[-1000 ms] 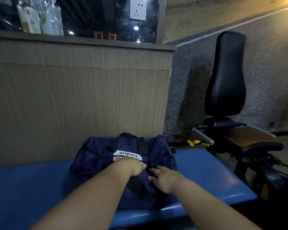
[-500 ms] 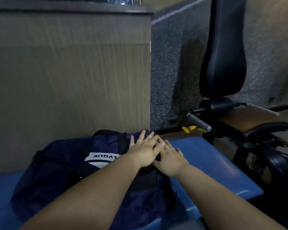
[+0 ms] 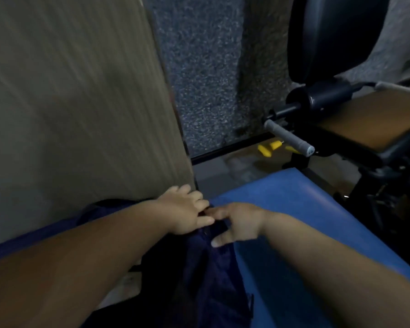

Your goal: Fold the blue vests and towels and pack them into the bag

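The two hands are close together at the end of the bag, almost touching. The left hand (image 3: 185, 213) lies over the top of the dark navy soft-cloth bag (image 3: 211, 271) with its fingers bent down. The blur hides whether they grip the cloth or only press it, so I cannot tell. The right hand (image 3: 240, 224) is splayed, with forefinger and thumb stretched out flat on the fabric and nothing clamped in it.

The bag sits on the blue padded surface (image 3: 301, 209), its far end up against the tan wood-grain panel (image 3: 81, 102). No vest or towel shows here.

My read on handling is that this bag is limp and light, creasing and sagging wherever it is pushed, so it will not hold its own mouth open. It is best taken by a firm seam, a strap or the zip edge, with one hand steadying it while the other works.

The padded surface looks smooth, vinyl-like and slightly glossy at its rounded edge. Past it there is speckled grey flooring (image 3: 211, 79), then a black exercise machine (image 3: 331, 34) with a tall cushioned back. It has a ribbed grey handle grip (image 3: 288, 139), and a small yellow part (image 3: 269, 147) sits beneath that.
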Demonstrator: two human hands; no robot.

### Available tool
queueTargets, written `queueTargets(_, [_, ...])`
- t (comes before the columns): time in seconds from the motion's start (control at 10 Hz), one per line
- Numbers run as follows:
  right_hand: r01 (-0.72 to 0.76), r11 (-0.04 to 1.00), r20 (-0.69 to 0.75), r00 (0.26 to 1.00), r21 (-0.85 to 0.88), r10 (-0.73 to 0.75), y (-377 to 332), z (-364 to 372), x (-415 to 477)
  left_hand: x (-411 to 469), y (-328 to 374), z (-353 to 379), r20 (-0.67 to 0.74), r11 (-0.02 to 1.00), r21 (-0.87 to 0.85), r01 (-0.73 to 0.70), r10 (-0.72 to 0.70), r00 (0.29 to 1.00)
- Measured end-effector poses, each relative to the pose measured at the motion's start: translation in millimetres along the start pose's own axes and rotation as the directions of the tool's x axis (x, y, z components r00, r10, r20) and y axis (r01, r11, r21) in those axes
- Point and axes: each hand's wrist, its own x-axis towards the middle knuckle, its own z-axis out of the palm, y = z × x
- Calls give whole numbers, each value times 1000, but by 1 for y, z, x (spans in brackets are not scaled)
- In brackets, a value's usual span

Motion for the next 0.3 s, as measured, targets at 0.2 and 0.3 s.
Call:
queueTargets(0.2, [-65,992,130,988,-106,78,-23,13,-25,4,0,1,242,945,-283,161,-92,966])
queueTargets(0.3, [-198,956,35,977,-218,210,-40,-17,-40,3,14,-45,256,900,-363,239,-150,955])
